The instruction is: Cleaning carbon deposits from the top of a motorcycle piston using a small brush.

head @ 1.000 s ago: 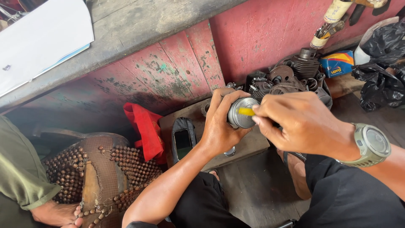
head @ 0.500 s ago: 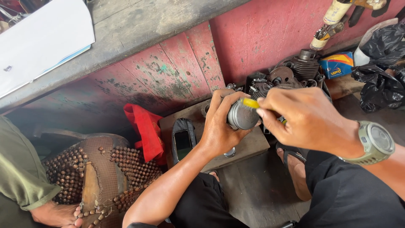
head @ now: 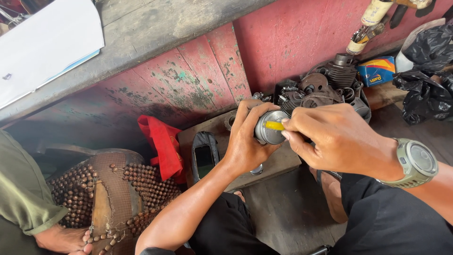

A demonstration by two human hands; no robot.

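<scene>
A repair workshop: heap of greasy engine parts [head: 325,89] beside a worn red-painted workbench [head: 198,80]

Both forearms are bare, with no sleeves in view. The right hand [head: 337,139] has a chunky watch [head: 415,163] at its wrist, with a round dark face, a grey-green case and a matching strap. The left hand [head: 245,141] wears nothing. Black trousers [head: 377,226] cover both legs.

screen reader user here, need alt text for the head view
A person's left hand holds a round grey metal piston while the right hand presses a small yellow tool to its face. Engine parts lie behind, against a worn red wall.
</scene>
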